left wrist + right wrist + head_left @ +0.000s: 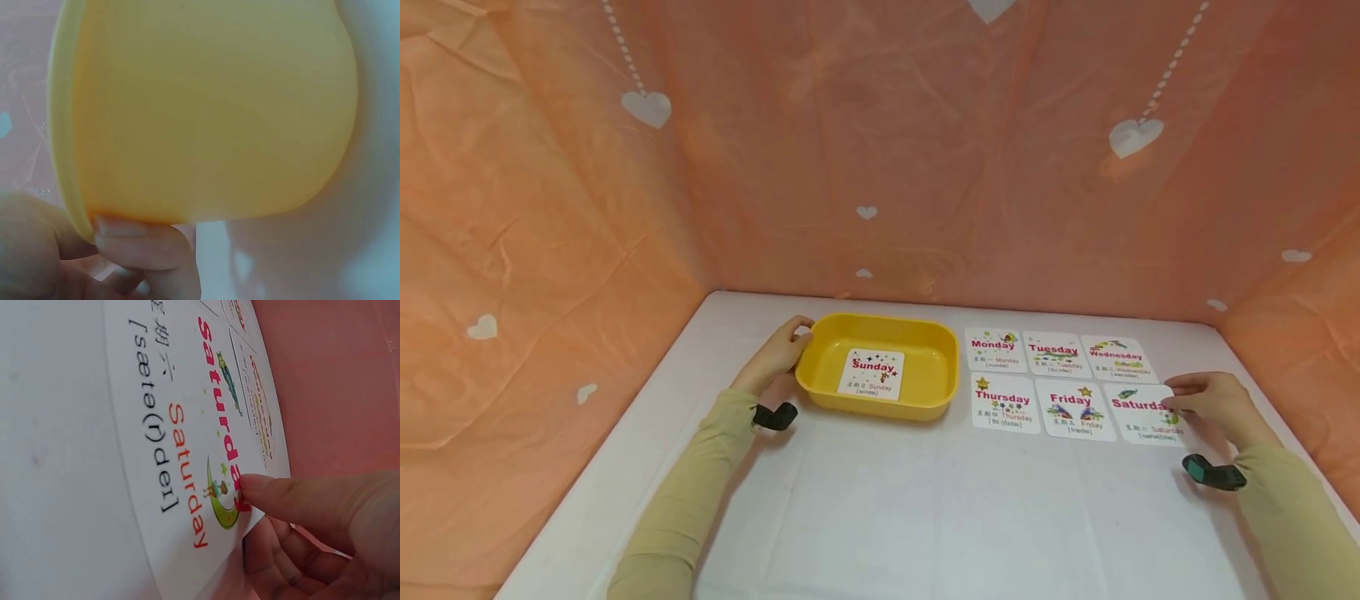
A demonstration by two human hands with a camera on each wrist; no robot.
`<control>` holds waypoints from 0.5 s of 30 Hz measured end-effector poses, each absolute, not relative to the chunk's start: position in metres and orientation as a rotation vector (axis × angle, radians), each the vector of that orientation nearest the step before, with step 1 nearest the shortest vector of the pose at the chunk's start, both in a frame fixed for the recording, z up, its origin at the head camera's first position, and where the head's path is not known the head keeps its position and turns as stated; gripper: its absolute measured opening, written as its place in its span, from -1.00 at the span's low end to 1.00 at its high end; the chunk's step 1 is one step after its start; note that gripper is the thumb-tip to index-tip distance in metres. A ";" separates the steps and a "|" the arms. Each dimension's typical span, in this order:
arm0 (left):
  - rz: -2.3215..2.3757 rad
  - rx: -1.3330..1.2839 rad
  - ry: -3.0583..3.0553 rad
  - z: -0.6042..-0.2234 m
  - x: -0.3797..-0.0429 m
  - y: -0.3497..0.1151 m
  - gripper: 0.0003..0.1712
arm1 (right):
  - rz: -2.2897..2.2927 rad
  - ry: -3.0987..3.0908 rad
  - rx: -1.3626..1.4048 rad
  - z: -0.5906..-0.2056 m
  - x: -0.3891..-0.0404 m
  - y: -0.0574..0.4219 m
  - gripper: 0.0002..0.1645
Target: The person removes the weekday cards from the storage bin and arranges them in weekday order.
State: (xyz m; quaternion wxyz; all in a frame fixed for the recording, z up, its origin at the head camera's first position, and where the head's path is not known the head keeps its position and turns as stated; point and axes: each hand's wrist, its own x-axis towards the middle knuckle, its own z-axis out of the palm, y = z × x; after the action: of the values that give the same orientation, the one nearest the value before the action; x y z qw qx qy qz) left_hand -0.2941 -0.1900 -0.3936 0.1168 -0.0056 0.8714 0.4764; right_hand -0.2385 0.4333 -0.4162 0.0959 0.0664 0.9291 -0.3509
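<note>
A yellow plastic tray (936, 367) stands on the white table, with a Sunday card (874, 374) lying inside it. My left hand (778, 354) grips the tray's left rim; in the left wrist view a finger and thumb pinch its edge. At the right, my right hand (1217, 404) pinches the right edge of the Saturday card (1138, 421). The right wrist view shows the thumb on top of the Saturday card (181, 444) and the other fingers curled beneath its edge.
Right of the tray lie two rows of cards: Monday (996, 352), Tuesday (1056, 357) and Wednesday (1116, 360) behind, Thursday (1006, 406) and Friday (1075, 410) in front with Saturday. An orange-pink cloth (925, 167) with white hearts encloses the white table (925, 500) at the back and sides.
</note>
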 end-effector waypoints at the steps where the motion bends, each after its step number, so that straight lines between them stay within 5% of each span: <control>1: 1.395 -0.017 2.550 -0.394 -0.294 -0.190 -0.61 | -1.035 2.748 0.197 -0.415 -0.238 0.433 -0.29; 15: 1.394 -0.027 2.546 -0.394 -0.294 -0.191 -0.60 | -1.026 2.747 0.209 -0.414 -0.237 0.429 -0.31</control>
State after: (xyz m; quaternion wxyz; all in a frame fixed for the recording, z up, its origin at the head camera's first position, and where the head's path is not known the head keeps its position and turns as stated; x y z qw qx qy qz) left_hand -0.2944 -0.1908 -0.3937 0.1190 -0.0093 0.8709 0.4767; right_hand -0.2374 0.4286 -0.4142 0.1008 0.0706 0.9296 -0.3473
